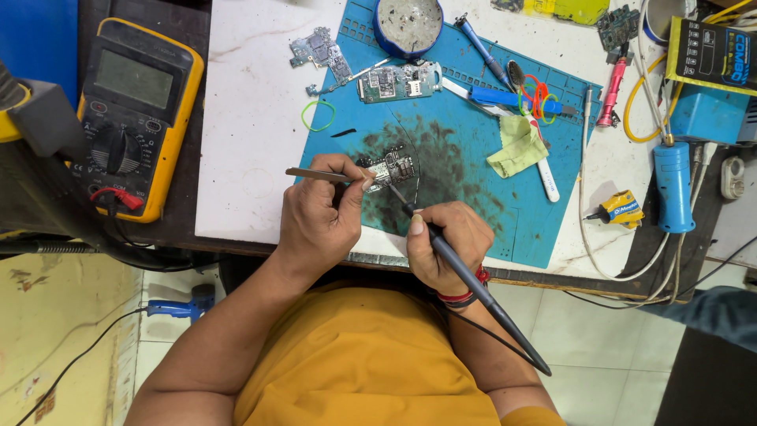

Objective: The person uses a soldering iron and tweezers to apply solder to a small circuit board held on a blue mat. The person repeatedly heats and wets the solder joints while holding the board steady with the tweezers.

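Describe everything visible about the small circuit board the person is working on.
The small circuit board is a dark, irregularly shaped piece crowded with metal shields and tiny silvery components. It lies flat on the blue work mat, in the middle of a dark sooty stain. The left hand brings metal tweezers to its left edge, while the right hand holds a dark soldering iron whose tip meets its lower edge. No casing covers it.

Work mat [544,205] mid-frame: blue, black smudges at centre. Multimeter [138,118] upper left: yellow casing, dark grey face, red plug. Cloth [516,146] right of centre: yellow-green. Rubber band [318,115] upper middle: green. Soldering iron [473,288] lower centre: black. Shirt [363,363] bottom: mustard yellow.
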Motion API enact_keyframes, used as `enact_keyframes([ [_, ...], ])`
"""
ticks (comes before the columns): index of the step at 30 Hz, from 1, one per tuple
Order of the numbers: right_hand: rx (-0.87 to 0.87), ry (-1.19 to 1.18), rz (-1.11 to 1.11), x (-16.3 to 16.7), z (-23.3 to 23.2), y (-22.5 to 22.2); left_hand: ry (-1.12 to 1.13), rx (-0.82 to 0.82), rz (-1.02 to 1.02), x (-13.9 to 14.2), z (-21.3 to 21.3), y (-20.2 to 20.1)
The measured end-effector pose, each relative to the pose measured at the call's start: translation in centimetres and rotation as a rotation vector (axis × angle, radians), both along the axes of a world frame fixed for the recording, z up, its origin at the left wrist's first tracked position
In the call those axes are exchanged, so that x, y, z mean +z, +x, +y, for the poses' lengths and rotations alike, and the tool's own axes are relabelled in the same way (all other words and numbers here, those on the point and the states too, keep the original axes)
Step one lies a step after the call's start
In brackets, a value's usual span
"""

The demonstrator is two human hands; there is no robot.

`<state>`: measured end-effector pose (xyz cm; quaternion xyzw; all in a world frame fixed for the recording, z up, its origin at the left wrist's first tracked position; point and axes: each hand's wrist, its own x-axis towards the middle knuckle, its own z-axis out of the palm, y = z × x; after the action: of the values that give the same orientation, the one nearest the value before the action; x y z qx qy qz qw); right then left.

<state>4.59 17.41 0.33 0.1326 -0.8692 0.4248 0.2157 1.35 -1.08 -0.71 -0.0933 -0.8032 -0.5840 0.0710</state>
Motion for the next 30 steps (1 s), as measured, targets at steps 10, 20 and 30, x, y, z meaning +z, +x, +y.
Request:
enact_keyframes([
  [10,0.006,0.004,0.008,0.04,0.08,-0.07,0.001,-0.001,0.006,-0.03,0.02,-0.03],
  [20,0.003,-0.002,0.006,0.04,0.03,-0.10,0.004,-0.008,0.015,-0.12,-0.02,-0.11],
  [30,0.005,-0.005,0.005,0.01,0.12,-0.09,-0.003,-0.004,-0.025,-0.09,0.04,-0.06],
])
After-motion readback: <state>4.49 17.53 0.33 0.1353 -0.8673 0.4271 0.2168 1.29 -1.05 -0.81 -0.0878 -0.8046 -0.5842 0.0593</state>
